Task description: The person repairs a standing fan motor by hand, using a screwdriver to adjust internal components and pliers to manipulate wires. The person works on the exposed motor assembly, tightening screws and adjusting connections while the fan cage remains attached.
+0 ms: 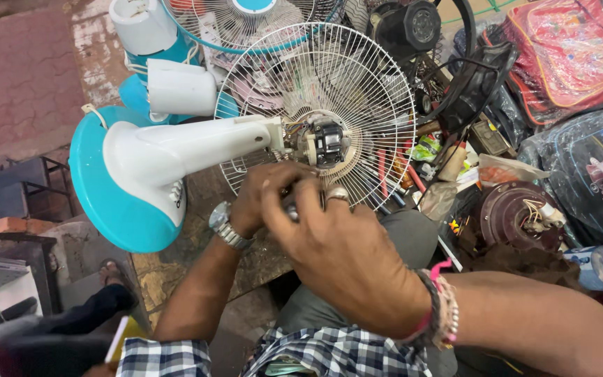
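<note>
Both hands meet just below the bare motor (327,143) of a table fan (176,150) lying on its side. The left hand (263,195) and right hand (336,248) curl tight around a small dark part (290,208), mostly hidden. The wire grille (357,84) stands behind.

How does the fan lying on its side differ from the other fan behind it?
The near fan lies tipped over, its motor bare, with only a rear wire guard. The far fan has its guard closed over the blades. Both hands, left and right, work by the near one. Both fans are white and turquoise.
</note>
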